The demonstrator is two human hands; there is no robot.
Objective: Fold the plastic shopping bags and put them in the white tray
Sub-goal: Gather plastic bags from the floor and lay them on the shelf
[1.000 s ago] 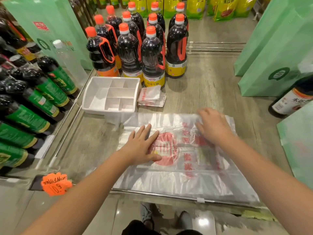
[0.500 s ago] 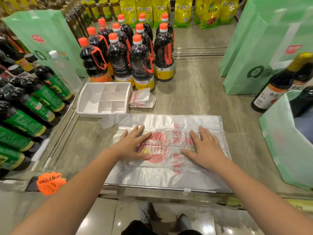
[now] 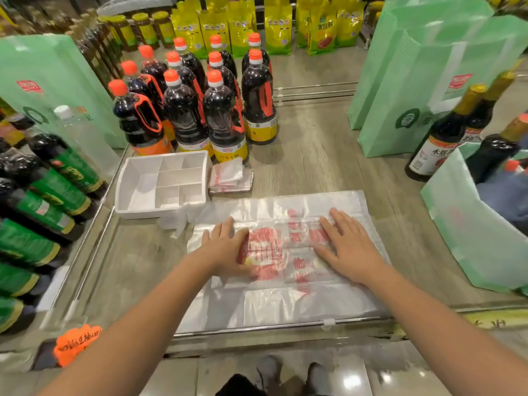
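Observation:
A clear plastic shopping bag [image 3: 288,298] with red print lies flat on the wooden shelf, partly folded into layers. My left hand [image 3: 225,247] presses flat on its left part, fingers spread, thumb toward the red logo. Pressing flat on the bag's right part is my right hand [image 3: 347,247]. The white tray [image 3: 134,205], with several compartments, stands behind and to the left of the bag and holds nothing I can see. A small stack of folded bags [image 3: 230,178] lies right beside the tray.
Dark sauce bottles with orange caps [image 3: 225,121] stand behind the tray. Green-labelled bottles [image 3: 48,192] lie along the left. Green paper bags [image 3: 428,81] and more bottles [image 3: 445,138] crowd the right. A metal rail [image 3: 271,327] marks the shelf's front edge.
My right hand came down from the bag's far right corner to press flat near the middle. My left hand stayed on the bag. The view shifted upward a little.

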